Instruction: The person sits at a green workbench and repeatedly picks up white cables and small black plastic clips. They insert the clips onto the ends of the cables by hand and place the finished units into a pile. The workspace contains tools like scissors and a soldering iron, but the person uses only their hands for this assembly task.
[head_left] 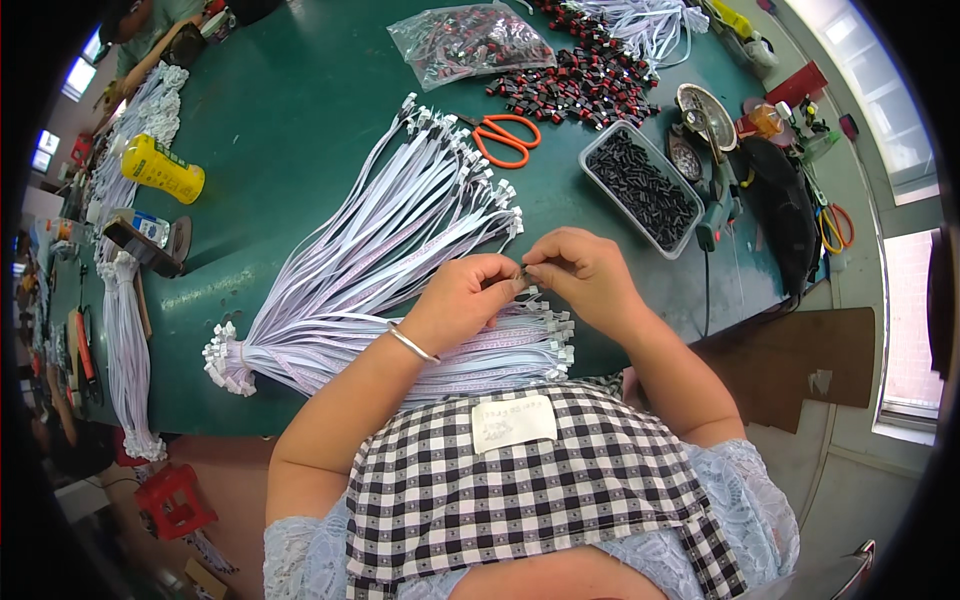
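Note:
Both my hands meet above the end of a spread bundle of flat white cables (400,255). My left hand (468,297), with a bangle on its wrist, pinches thumb against fingers at a cable end. Facing it, my right hand (585,275) is closed in a pinch too, fingertips almost touching the left ones. A tiny dark piece shows between them, mostly hidden by the fingers. Small white connectors (232,360) gather at the bundle's tied left end, and more tip its fanned right end. Beyond my right hand stands a clear plastic tub (660,238) of small black tubular pieces.
Orange-handled scissors (510,140) lie beyond the cables. Farther back are a heap of red-and-black parts (590,85) and a plastic bag (465,45) of similar parts. A yellow bottle (163,170) is at left; a soldering iron (715,215) at right. Another person (160,35) sits far left.

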